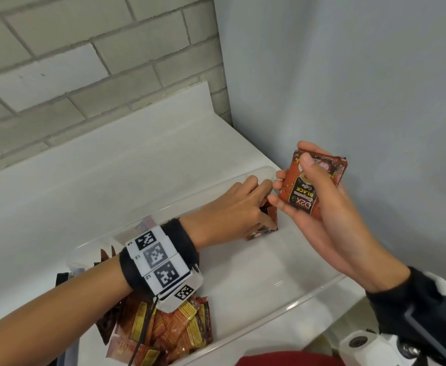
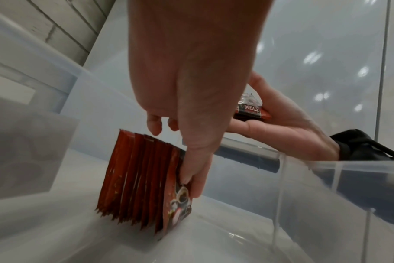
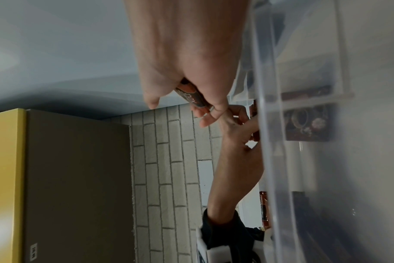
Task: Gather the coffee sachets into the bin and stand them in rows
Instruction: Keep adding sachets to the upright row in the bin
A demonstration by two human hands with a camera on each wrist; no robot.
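A clear plastic bin (image 1: 309,294) sits on a white counter. In its far right corner stands a row of red-brown coffee sachets (image 2: 135,178), on edge. My left hand (image 1: 266,204) holds this row, with the thumb flat on the front sachet and the fingers curled over the far end. Just above the bin's right rim, my right hand (image 1: 293,178) pinches a small stack of the same sachets (image 1: 314,186), thumb on the printed face. A loose pile of sachets (image 1: 174,331) lies at the bin's near left, partly hidden by my left wrist.
A grey brick wall (image 1: 84,75) runs behind the counter and a pale smooth panel (image 1: 348,75) closes the right side. A dark object (image 1: 60,278) lies by the bin's left end. A white device (image 1: 359,342) sits near the bin's front right.
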